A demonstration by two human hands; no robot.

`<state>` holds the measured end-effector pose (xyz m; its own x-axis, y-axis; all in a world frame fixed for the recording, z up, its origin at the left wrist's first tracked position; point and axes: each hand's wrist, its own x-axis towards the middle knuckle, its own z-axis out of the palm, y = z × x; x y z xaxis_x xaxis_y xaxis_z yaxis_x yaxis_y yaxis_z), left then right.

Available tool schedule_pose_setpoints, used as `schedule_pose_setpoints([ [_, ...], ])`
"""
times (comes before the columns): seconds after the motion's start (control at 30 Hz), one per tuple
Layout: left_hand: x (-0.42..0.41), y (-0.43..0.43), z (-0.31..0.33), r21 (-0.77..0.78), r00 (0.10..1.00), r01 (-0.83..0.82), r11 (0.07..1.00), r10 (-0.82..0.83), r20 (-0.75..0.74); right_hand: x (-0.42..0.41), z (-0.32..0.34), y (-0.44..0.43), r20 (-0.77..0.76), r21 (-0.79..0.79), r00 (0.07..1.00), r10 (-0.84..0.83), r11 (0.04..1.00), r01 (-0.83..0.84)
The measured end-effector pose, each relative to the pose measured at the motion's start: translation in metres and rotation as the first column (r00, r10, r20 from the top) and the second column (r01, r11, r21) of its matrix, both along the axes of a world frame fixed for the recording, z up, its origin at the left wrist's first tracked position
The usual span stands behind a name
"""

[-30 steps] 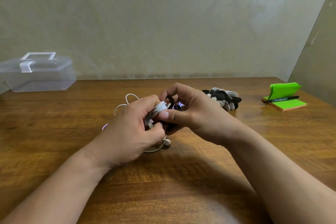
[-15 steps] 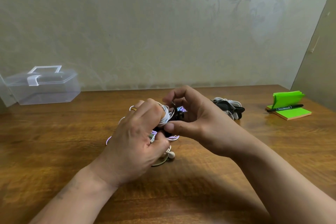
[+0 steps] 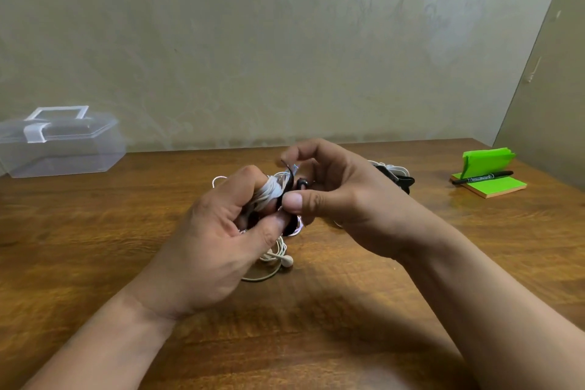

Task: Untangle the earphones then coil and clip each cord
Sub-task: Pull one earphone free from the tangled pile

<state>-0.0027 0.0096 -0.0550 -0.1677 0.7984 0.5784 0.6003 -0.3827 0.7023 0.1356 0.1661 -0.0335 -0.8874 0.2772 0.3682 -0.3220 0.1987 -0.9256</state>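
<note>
Nearest on the brown wooden table (image 3: 95, 231), a small white earbud (image 3: 287, 260) and a slack loop of its cord are seen lying loose under the hands. Just above, a bundle of coiled white earphone cord (image 3: 273, 190) is gripped by the curled fingers of the left hand (image 3: 218, 241), while a thin black cord clip (image 3: 289, 187) is pinched against the bundle between thumb and fingers of the right hand (image 3: 345, 199). Whether the clip is fastened cannot be told. Should the left grip be eased before the clip is closed, the coil is likely to spring apart. The trailing loop may also be left outside or snagged. Behind the right hand, a heap of black and white pieces (image 3: 395, 176) is partly hidden, and could be caught by a dragged cord. Farther off, a green sticky-note pad (image 3: 489, 184) and a clear plastic lidded box (image 3: 63, 142) stand well apart
</note>
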Motion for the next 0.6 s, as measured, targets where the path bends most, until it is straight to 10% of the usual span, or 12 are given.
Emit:
schedule_pose_setpoints([
  [0.27,-0.013,-0.008,0.011,-0.21,0.948,0.242,0.947,-0.185,0.258,0.004,0.0,-0.003,0.118,0.148,0.993,0.022,0.988,-0.04],
  [0.6,-0.012,-0.006,0.003,-0.323,0.925,0.29,0.901,-0.177,0.335,-0.002,-0.012,-0.003,0.26,-0.03,0.951,0.166,0.986,-0.164],
])
